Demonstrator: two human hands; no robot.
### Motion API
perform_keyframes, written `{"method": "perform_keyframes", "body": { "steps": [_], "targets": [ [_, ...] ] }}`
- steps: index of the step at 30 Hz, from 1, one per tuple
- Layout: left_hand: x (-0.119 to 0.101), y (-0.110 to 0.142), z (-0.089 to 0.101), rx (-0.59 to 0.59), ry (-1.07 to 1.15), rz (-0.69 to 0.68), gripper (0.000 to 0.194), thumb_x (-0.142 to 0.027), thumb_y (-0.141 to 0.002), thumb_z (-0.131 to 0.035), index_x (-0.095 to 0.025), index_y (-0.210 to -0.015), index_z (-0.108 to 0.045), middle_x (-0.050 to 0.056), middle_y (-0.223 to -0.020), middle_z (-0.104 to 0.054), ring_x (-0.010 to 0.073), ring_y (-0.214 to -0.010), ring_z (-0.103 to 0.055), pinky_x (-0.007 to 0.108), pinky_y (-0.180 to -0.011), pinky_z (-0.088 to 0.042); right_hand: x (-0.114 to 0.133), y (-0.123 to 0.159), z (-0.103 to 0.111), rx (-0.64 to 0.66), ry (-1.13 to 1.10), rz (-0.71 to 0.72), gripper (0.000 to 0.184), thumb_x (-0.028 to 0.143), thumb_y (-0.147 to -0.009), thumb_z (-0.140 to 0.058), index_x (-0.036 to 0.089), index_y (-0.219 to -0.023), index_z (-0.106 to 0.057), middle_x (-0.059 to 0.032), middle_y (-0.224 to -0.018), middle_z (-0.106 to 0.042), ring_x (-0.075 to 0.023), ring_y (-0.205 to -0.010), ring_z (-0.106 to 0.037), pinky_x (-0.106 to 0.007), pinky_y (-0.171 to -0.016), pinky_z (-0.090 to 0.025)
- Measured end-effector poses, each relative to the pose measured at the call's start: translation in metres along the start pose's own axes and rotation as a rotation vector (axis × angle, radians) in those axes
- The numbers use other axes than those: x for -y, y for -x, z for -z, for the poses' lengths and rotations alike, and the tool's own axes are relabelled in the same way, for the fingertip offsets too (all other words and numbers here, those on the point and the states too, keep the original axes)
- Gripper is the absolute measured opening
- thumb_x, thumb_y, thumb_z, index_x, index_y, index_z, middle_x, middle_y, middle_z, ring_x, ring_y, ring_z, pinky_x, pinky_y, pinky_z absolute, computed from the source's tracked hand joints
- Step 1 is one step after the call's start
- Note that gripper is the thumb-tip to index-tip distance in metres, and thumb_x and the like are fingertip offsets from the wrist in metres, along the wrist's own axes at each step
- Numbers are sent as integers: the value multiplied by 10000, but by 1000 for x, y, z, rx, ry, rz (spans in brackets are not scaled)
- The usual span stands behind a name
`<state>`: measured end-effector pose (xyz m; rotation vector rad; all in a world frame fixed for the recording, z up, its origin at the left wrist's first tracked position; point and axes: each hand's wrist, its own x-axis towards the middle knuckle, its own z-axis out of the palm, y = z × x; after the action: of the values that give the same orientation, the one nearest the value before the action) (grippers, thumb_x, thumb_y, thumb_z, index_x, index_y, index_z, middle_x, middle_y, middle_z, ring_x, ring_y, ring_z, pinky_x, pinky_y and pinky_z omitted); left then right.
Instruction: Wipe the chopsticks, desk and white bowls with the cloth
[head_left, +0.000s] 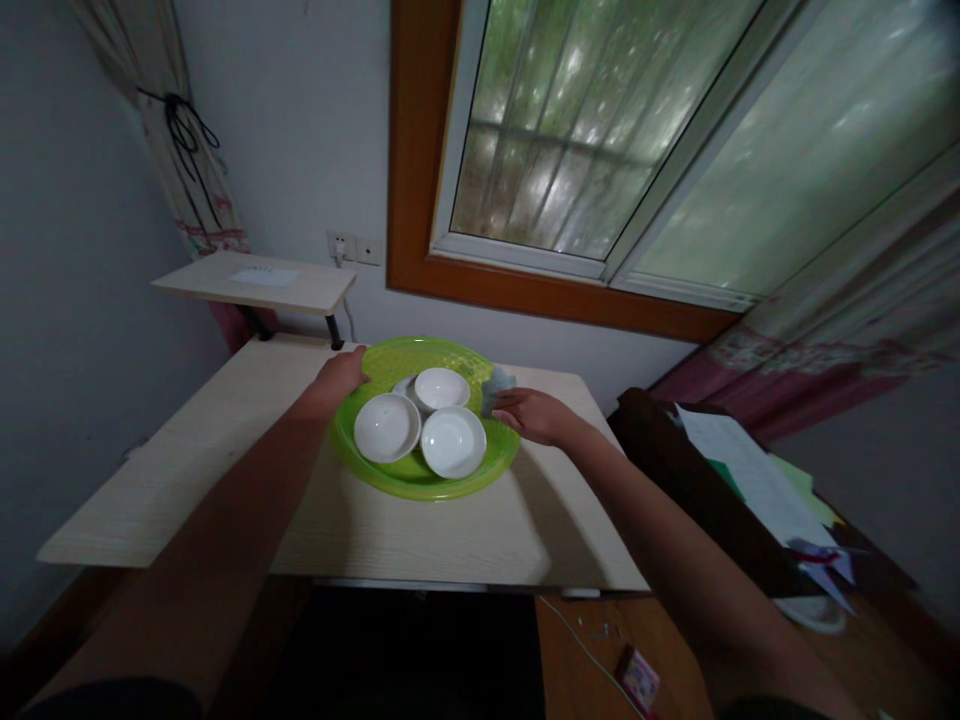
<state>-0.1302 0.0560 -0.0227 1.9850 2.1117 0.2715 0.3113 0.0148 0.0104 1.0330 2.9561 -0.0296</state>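
Green basin (390,482) on desk (187,470), three white dishes (453,441) inside | my left hand (339,378) cups its far-left rim | my right hand (534,413) pinches a grey cloth (498,383) at right rim | wiping looks unstarted, dishes all in basin

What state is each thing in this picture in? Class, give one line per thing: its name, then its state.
left hand: resting on the basin's left rim.
right hand: at the basin's right rim, holding a grey cloth.
grey cloth: bunched against the right fingers.
green basin: upright on the table, holding dishes.
white dishes: right way up, looking empty, clustered together.
window: whether fully shut cannot be told.
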Motion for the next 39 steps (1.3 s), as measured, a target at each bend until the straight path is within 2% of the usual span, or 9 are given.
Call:
{"method": "perform_keyframes", "body": {
  "steps": [4,10,15,22,28,31,34,36,39],
  "targets": [
    [-2,1,2,-3,17,14,744,-234,-955,-809,-207,-1660,-573,197,-1505,-757,331,-1341,-745,356,-1047,-545,-2,-33,0,121,144,-27,446,326,-1213,-444,230,-1196,-879,-107,-1301,-856,-284,-1495,-667,-476,-1321,-459],
    [-5,4,5,-2,26,25,742,-231,-956,-815,-198,-1658,-577,205,-1499,-760,341,-1350,-743,371,-1069,-540,-1,-83,-4,159,310,-94,386,317,-1178,-542,170,-1409,-813,-154,-1530,-746,-294,-1608,-563,-508,-1360,-403],
    [-4,2,2,-4,31,24,774,-226,-959,-821,-210,-1683,-548,207,-1531,-741,344,-1386,-723,381,-1097,-524,-3,-98,-8,154,345,-88,429,270,-1157,-535,167,-1510,-756,-153,-1665,-628,-299,-1651,-504,-535,-1372,-381],
    [-5,3,2,1,5,26,797,-227,-972,-800,-179,-1712,-507,233,-1539,-726,352,-1373,-720,384,-1073,-516,-5,-68,-13,124,305,-136,429,334,-1198,-469,192,-1463,-776,-132,-1610,-693,-288,-1638,-523,-493,-1338,-434],
    [-5,7,1,-14,19,15,782,-218,-976,-791,-188,-1707,-516,219,-1548,-726,347,-1362,-727,369,-1055,-518,23,-24,-3,170,205,-177,491,429,-1227,-409,190,-1333,-824,-167,-1468,-781,-332,-1602,-557,-539,-1377,-370],
    [-6,9,2,-11,25,30,765,-218,-970,-791,-189,-1691,-537,214,-1519,-745,348,-1344,-739,370,-1051,-529,43,-4,7,211,122,-165,577,464,-1240,-351,197,-1166,-857,-168,-1295,-838,-346,-1464,-667,-561,-1380,-340],
    [-8,10,4,-11,31,38,779,-220,-965,-789,-200,-1699,-530,205,-1508,-755,341,-1348,-741,368,-1065,-533,57,11,16,240,0,-138,642,505,-1244,-305,201,-1097,-851,-155,-1229,-846,-321,-1271,-752,-537,-1340,-386],
    [-9,11,5,-14,33,36,788,-221,-962,-791,-204,-1705,-525,204,-1510,-754,339,-1357,-739,364,-1071,-533,58,15,19,235,-56,-110,648,504,-1247,-292,200,-1102,-846,-145,-1230,-846,-305,-1232,-764,-506,-1315,-418],
    [-7,11,4,-23,26,35,760,-228,-959,-801,-199,-1677,-552,211,-1502,-756,345,-1360,-736,366,-1074,-529,48,14,16,211,-45,-99,615,434,-1252,-283,201,-1160,-845,-137,-1297,-838,-293,-1286,-757,-485,-1311,-432]
  ]
}}
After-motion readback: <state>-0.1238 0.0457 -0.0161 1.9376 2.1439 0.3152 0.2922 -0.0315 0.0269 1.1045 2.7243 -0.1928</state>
